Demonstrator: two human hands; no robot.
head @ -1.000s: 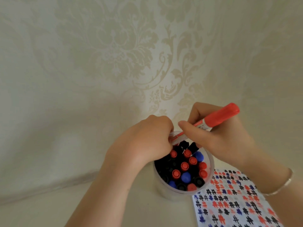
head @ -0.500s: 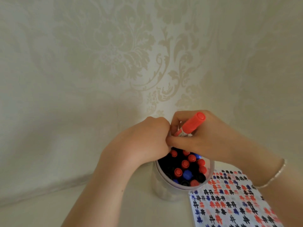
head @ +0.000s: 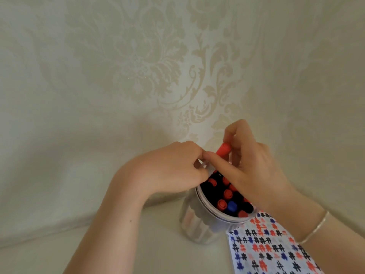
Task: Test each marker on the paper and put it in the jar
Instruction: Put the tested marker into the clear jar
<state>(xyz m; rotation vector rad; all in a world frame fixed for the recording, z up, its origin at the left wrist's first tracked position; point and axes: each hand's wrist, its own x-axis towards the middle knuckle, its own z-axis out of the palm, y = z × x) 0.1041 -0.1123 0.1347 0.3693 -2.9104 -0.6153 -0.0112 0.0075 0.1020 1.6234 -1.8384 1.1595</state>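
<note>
Two hands meet over the jar (head: 199,224) standing on the pale counter (head: 154,244), just beside the paper (head: 266,252) covered in hash marks. Left hand (head: 167,171) curls its fingers over the jar's far rim. Right hand (head: 254,171) pinches a red marker (head: 223,149) (cap up), lower end among the packed markers (head: 227,198).

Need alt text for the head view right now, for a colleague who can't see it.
The right hand holds a red marker over a clear jar packed with markers, while the left hand grips the jar's rim. Paper covered in hash marks lies beside the jar.
</note>
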